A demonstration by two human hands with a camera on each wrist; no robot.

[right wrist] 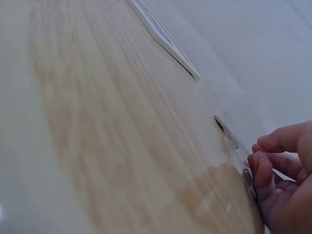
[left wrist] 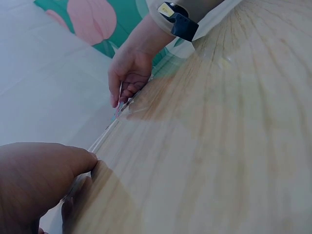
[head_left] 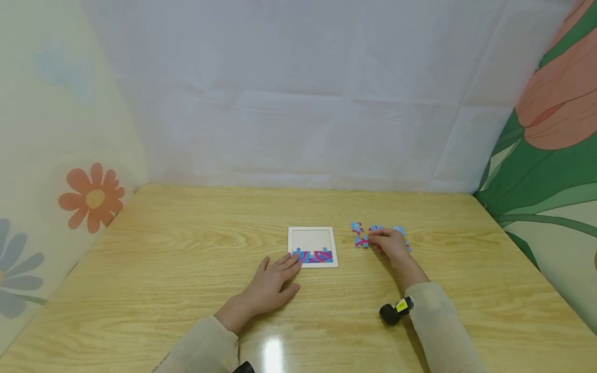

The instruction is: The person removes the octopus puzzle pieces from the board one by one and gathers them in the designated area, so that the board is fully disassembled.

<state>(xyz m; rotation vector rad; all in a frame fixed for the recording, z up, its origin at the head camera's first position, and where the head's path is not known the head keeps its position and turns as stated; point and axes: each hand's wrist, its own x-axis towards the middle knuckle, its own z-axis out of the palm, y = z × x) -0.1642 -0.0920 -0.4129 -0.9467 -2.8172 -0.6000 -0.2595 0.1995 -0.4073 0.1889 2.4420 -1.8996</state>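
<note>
A white square puzzle frame [head_left: 311, 228] lies on the table, with blue, pink and purple puzzle pieces [head_left: 323, 256] along its near side. My left hand [head_left: 272, 285] rests with extended fingers at the frame's lower left corner, its fingertips over the edge. To the right of the frame are several loose puzzle pieces [head_left: 361, 242]. Among them is my right hand [head_left: 391, 243], fingers bent and fingertips down at the pieces. In the right wrist view, the thumb and fingers of the right hand [right wrist: 285, 170] come close together over a piece seen edge-on; whether they pinch it is unclear.
The wood-grain table [head_left: 186, 228] is bordered at the back by a white cloth [head_left: 298, 129]. Painted flower panels stand at the left [head_left: 93, 199] and right [head_left: 559, 171]. A black wrist camera [head_left: 394, 311] sticks out from the right sleeve.
</note>
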